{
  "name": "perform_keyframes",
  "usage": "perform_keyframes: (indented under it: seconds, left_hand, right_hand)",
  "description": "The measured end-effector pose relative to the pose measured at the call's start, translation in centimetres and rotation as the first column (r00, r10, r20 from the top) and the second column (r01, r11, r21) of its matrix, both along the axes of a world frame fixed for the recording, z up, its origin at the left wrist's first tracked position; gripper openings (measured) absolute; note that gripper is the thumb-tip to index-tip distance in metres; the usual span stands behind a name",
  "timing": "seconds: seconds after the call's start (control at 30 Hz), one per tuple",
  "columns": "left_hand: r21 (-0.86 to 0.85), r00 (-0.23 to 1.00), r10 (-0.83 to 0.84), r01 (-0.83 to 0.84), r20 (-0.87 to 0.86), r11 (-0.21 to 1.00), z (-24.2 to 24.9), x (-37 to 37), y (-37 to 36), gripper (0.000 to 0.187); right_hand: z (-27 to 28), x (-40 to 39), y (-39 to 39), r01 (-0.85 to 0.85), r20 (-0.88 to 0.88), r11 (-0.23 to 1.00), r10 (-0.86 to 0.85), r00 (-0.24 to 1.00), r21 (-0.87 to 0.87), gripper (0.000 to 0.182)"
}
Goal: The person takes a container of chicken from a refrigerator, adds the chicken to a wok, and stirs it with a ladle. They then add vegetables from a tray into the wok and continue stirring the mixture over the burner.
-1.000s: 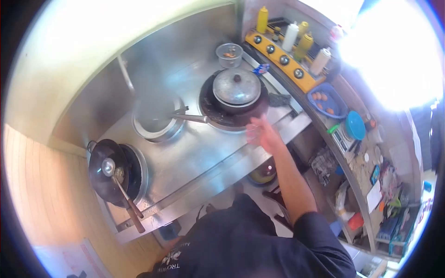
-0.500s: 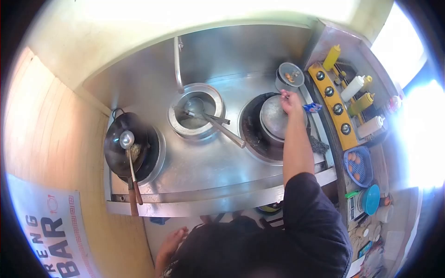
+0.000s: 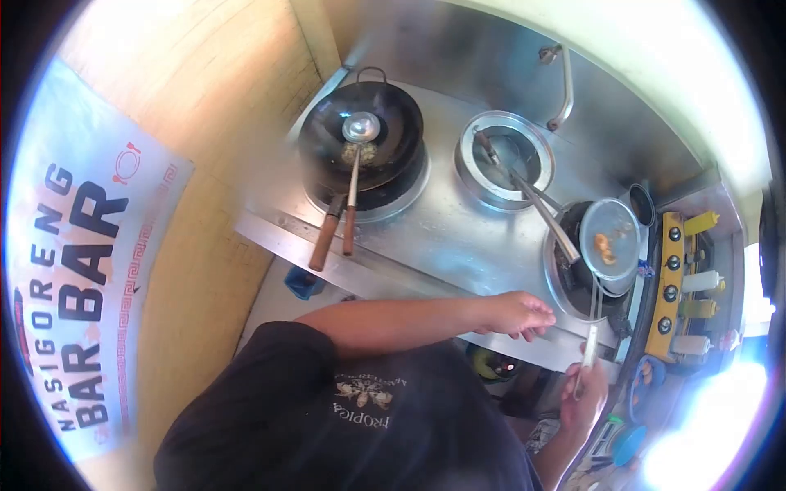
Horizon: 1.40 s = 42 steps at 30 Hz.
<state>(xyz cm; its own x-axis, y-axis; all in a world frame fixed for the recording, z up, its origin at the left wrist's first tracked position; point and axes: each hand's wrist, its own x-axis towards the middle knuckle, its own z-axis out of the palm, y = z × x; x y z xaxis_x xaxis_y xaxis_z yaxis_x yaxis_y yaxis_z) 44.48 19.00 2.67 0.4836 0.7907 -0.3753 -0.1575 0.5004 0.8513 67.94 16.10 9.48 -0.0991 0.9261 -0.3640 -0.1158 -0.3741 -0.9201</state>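
My right hand (image 3: 584, 391) grips the pale handle of a round strainer (image 3: 618, 225). Orange-brown food pieces (image 3: 604, 247) lie in its mesh, which is over the right burner (image 3: 560, 274) and hides most of the pot there. My left hand (image 3: 522, 315) reaches across my body above the front edge of the steel stove (image 3: 458, 262). Its fingers are loosely bent, with nothing visible in them. On the left burner sits a black wok (image 3: 403, 123), a ladle (image 3: 361, 128) lying in it over some chopped food.
A metal pot (image 3: 470, 173) stands mid-stove, a long-handled utensil (image 3: 550, 214) jutting from it toward the right burner. Above it is a tap (image 3: 566, 90). Squeeze bottles (image 3: 700, 282) line a shelf at right, behind a yellow knob panel (image 3: 670, 266). A printed banner (image 3: 98, 245) hangs at left.
My view has swung left. My right hand has left the pot lid and now holds the strainer, which was resting at the back right. My left hand has come up over the stove's front edge.
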Motion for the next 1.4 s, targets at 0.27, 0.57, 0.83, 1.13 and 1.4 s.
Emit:
perform_keyframes:
  seconds: [0.27, 0.57, 0.83, 1.13, 1.4]
  left_hand:
    - [-0.297, 0.866, 0.430, -0.353, 0.255, 0.887, -0.6, -14.0, -9.1, 0.032]
    - [-0.270, 0.666, 0.706, -0.653, 0.241, 0.708, -3.7, -30.2, -15.5, 0.019]
    - [-0.210, 0.753, 0.641, -0.610, 0.147, 0.764, -1.8, -33.8, -20.2, 0.019]
    - [-0.200, 0.743, 0.635, -0.603, 0.212, 0.772, -2.9, -34.1, -21.3, 0.019]
    - [-0.207, 0.729, 0.636, -0.601, 0.254, 0.772, -2.9, -34.7, -21.0, 0.019]
  right_hand:
    - [-1.4, -21.8, -10.1, -0.314, -0.117, 0.944, 0.302, 0.946, -0.103, 0.029]
    - [-5.1, -35.0, -5.0, -0.609, 0.676, 0.706, 0.250, 0.693, 0.363, 0.033]
    - [-5.6, -49.4, 7.3, -0.855, 0.864, 0.208, 0.078, 0.498, 0.474, 0.032]
    - [-5.9, -52.2, 6.1, -0.968, 0.982, 0.178, 0.036, 0.188, 0.178, 0.028]
    - [-5.3, -52.0, 5.8, -0.969, 0.962, 0.184, 0.186, 0.202, 0.168, 0.023]
